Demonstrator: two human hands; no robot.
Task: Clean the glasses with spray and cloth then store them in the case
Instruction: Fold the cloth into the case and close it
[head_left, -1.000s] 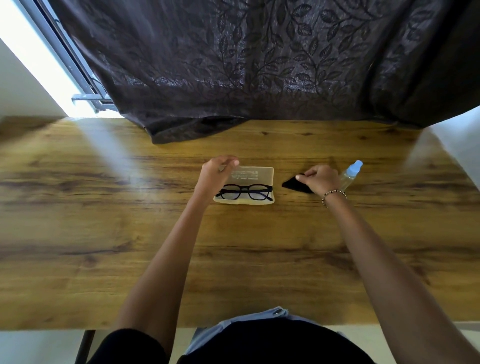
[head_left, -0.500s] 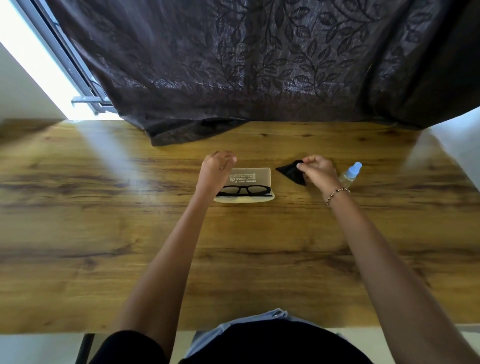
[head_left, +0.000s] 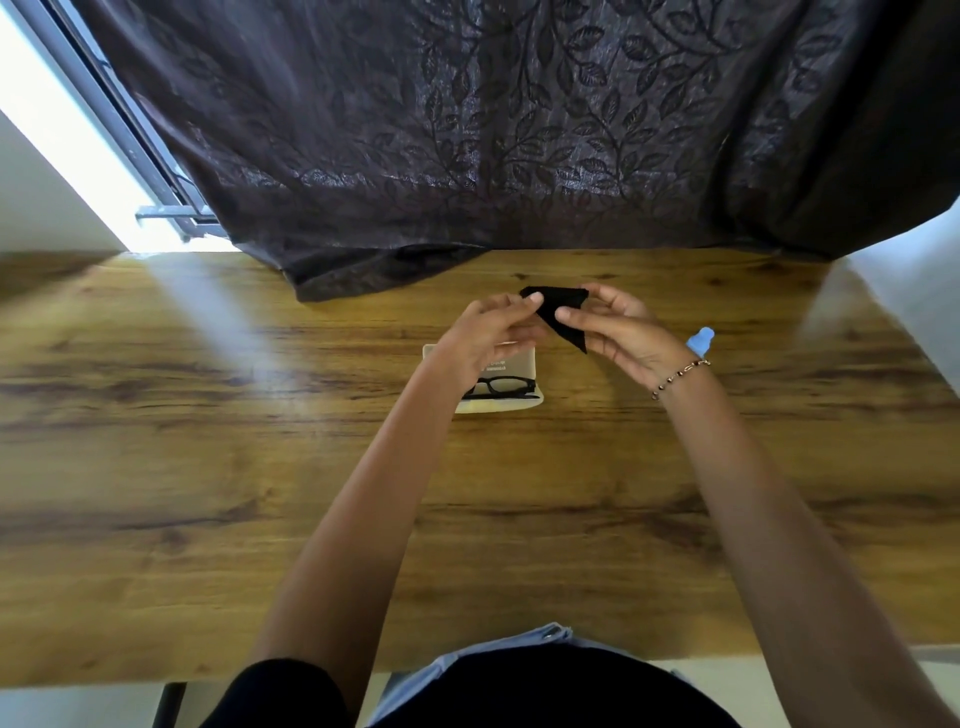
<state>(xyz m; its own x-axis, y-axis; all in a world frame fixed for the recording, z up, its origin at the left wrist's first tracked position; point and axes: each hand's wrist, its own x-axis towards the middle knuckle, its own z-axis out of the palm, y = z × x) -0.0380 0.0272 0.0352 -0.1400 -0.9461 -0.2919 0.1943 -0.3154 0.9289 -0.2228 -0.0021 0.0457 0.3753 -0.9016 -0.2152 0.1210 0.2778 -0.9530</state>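
Observation:
A small black cloth is held up above the table between both hands. My left hand pinches its left corner and my right hand pinches its right side. Below them, black-framed glasses lie on a pale beige case on the wooden table; my left hand and forearm hide the case's left part. Only the blue cap of the spray bottle shows, behind my right wrist.
A dark leaf-patterned curtain hangs along the table's far edge and drapes onto it at back left. A bright window frame stands at far left. A white wall borders the table's right side.
My right hand lifted the black cloth off the table and carried it left. My left hand left the case and came up to take the cloth's other corner.

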